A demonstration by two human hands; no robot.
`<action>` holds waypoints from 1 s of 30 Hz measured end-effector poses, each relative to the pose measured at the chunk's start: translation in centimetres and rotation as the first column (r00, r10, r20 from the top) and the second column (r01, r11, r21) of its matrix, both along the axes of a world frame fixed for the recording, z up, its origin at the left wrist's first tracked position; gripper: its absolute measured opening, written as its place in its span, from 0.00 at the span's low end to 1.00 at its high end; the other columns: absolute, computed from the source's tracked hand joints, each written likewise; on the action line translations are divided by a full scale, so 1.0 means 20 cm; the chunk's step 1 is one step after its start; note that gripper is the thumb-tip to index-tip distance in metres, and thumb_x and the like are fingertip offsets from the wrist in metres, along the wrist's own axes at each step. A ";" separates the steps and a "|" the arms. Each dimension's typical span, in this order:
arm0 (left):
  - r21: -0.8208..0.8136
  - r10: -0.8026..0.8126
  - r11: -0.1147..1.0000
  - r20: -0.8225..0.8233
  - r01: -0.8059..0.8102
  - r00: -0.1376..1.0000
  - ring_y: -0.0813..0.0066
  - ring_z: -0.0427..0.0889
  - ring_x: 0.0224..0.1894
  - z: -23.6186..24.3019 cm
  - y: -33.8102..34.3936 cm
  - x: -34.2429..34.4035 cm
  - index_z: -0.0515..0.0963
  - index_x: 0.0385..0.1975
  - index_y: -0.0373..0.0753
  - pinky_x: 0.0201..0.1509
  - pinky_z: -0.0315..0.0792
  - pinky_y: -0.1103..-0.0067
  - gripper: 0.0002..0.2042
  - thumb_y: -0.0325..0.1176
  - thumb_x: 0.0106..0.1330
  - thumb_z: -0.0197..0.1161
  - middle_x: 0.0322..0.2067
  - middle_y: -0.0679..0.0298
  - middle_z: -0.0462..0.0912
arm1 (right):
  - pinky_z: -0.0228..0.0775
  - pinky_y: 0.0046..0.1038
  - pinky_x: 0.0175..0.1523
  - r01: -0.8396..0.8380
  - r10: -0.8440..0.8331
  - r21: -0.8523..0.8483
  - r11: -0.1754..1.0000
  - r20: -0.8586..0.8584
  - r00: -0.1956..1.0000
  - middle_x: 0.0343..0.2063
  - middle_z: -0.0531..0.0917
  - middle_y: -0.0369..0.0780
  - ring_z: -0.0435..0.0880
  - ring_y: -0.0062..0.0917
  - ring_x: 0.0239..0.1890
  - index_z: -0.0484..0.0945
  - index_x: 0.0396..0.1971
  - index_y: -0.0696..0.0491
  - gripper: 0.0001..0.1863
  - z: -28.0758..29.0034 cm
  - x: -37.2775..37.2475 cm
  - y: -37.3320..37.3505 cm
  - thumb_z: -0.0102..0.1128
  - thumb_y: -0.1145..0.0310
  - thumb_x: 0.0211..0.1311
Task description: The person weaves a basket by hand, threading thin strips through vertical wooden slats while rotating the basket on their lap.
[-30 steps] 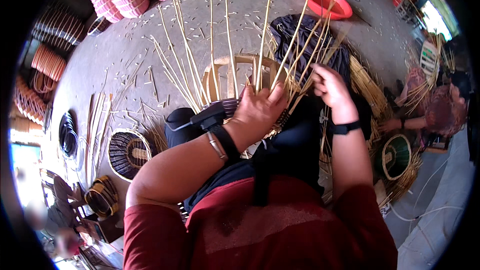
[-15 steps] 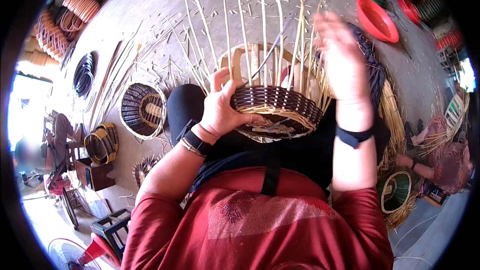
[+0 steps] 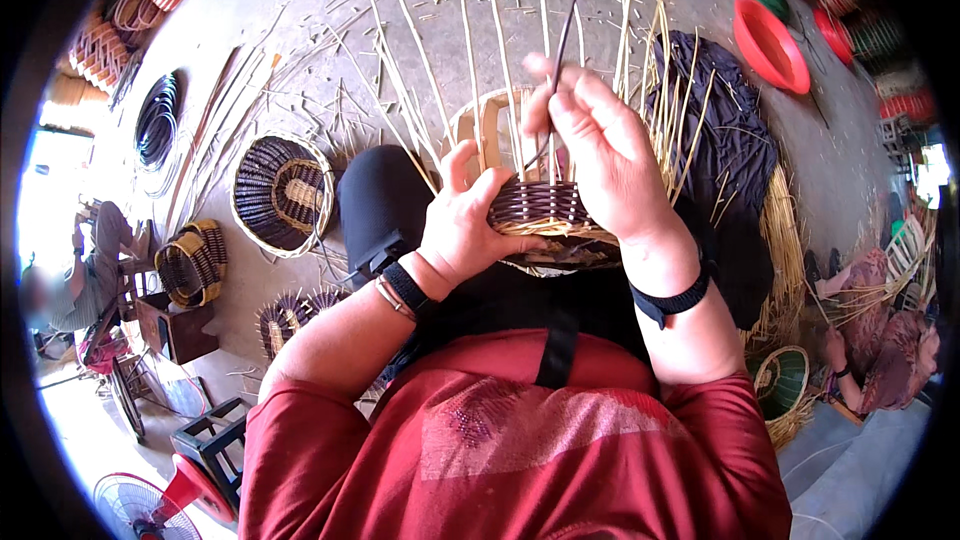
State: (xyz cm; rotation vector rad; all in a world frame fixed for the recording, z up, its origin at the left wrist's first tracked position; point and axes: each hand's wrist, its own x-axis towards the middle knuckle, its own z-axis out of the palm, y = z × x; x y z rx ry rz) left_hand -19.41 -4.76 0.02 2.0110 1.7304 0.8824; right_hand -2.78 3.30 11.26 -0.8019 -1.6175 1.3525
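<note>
Change since half a second ago: the view has tipped and the half-woven basket [image 3: 545, 212] now sits lower and more central on the person's lap; the right hand [image 3: 605, 155], then high on the stakes at the right, has come in over the rim. The left hand [image 3: 465, 225] keeps its place on the near-left wall.

Left hand: fingers wrapped on the dark woven band, thumb up against the pale stakes [image 3: 470, 50]; clamped on the basket. Right hand: fingertips pinched together on a dark weaving strand [image 3: 570, 15] that runs up and away past the stakes; palm lies over the basket's right rim.

Basket: dark band above a pale straw-coloured band; bare stakes fan upward and outward from the rim.

Edges and room: stakes crowd the space above and to both sides of the hands. To the right, just beside the basket, a dark cloth [image 3: 725, 140] with a bundle of straw [image 3: 785, 260] along its edge. To the left, past the knee, a finished dark oval basket [image 3: 280, 195] lies on the concrete floor [image 3: 300, 30], apart from the work. A red bowl [image 3: 770, 40] lies well away, upper right. Another person [image 3: 880, 340] sits at the right edge.
</note>
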 end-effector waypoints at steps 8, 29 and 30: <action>0.028 -0.074 0.997 -0.032 0.075 0.997 0.46 0.66 0.68 0.08 0.04 0.09 0.71 0.65 0.52 0.67 0.65 0.55 0.47 0.50 0.38 0.84 0.68 0.48 0.59 | 0.58 0.20 0.30 -0.094 -0.124 -0.406 0.909 -0.479 0.869 0.21 0.63 0.27 0.60 0.13 0.21 0.77 0.53 0.59 0.16 -0.29 0.38 -0.01 0.46 0.64 0.80; 0.162 -0.089 0.979 -0.193 0.121 0.977 0.35 0.53 0.71 0.17 0.04 0.43 0.60 0.70 0.27 0.74 0.47 0.48 0.48 0.57 0.58 0.70 0.56 0.43 0.68 | 0.79 0.42 0.55 0.039 -0.377 0.434 0.900 0.730 0.570 0.47 0.82 0.56 0.85 0.44 0.48 0.80 0.47 0.61 0.13 -0.25 0.08 0.63 0.52 0.75 0.67; 0.123 -0.080 0.986 -0.210 0.108 0.974 0.36 0.55 0.70 0.18 0.04 0.42 0.62 0.68 0.30 0.73 0.49 0.49 0.44 0.54 0.58 0.71 0.56 0.46 0.69 | 0.79 0.39 0.55 0.096 -0.510 0.544 0.834 0.691 0.513 0.52 0.78 0.58 0.85 0.45 0.47 0.75 0.53 0.61 0.17 -0.28 0.09 0.61 0.51 0.75 0.66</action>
